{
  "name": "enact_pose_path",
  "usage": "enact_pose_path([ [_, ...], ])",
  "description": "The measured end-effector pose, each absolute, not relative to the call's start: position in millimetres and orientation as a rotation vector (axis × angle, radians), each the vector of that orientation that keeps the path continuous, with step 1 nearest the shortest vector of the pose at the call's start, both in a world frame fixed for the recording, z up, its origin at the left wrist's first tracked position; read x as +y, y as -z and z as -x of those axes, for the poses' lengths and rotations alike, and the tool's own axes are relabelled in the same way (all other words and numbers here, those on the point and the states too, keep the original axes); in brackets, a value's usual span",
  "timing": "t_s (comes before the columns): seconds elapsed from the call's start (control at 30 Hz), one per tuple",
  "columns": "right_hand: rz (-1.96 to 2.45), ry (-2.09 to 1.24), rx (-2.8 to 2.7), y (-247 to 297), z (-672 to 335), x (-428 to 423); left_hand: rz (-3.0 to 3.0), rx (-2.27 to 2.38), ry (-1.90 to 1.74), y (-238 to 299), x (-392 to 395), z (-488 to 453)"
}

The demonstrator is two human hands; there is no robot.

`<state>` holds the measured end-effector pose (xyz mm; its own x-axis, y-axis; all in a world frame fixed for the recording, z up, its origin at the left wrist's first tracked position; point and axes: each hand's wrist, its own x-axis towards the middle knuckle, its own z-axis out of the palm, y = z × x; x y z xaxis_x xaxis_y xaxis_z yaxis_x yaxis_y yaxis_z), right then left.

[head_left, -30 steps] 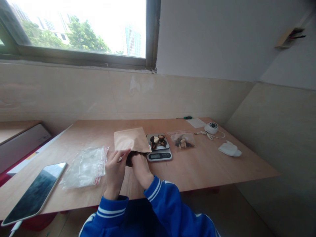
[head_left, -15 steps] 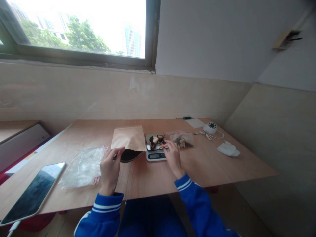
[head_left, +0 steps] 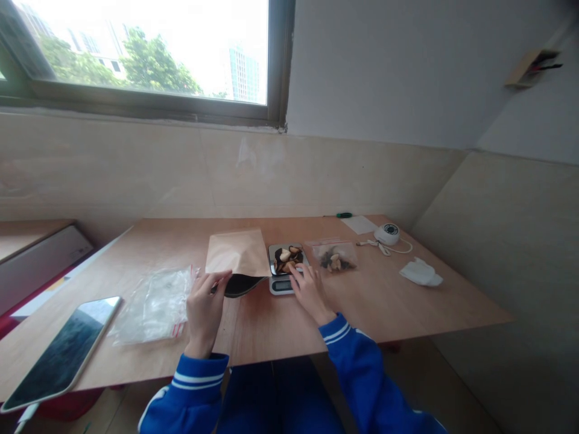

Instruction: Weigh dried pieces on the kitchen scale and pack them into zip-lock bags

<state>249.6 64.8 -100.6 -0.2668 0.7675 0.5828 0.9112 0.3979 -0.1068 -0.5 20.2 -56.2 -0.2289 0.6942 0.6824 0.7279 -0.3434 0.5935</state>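
My left hand (head_left: 205,307) pinches the near edge of a brown kraft paper bag (head_left: 237,250), whose dark mouth gapes towards me. Right of the bag lies a small kitchen scale (head_left: 283,286) with a silver plate and a grey display. Several dark and pale dried mushroom pieces (head_left: 284,255) sit on its plate. Bent over the plate's near right corner, my right hand (head_left: 312,294) has its fingertips closed on a tan mushroom piece at the edge of the pile. The fingers cover part of the plate and display.
A clear zip bag of dried mushrooms (head_left: 335,258) lies right of the scale. Clear plastic bags (head_left: 154,304) and a phone (head_left: 63,352) are at left. Farther right are a white round device with a cable (head_left: 386,234), a crumpled tissue (head_left: 421,272), white paper (head_left: 359,225) and a green-handled screwdriver (head_left: 344,215).
My right hand has shifted slightly left and down over the plate, and the mushroom pieces there lie differently, with a tan piece now by the fingertips. My left hand keeps holding the paper bag.
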Motion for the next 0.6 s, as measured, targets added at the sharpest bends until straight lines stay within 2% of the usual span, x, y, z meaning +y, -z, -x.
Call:
enact_pose_path([
  [0.13, 1.31, 0.191, -2.051, 90, -246, 48, 1.919, -1.81, 1.677, 55, 19, -2],
  [0.37, 0.787, -0.293, -2.266, 67, -187, 9, 1.934, -1.79, 1.679, 56, 19, -5],
  [0.6, 1.082, -0.376, -2.343, 65, -125, 26, 1.923, -1.77, 1.679, 61, 14, -8],
])
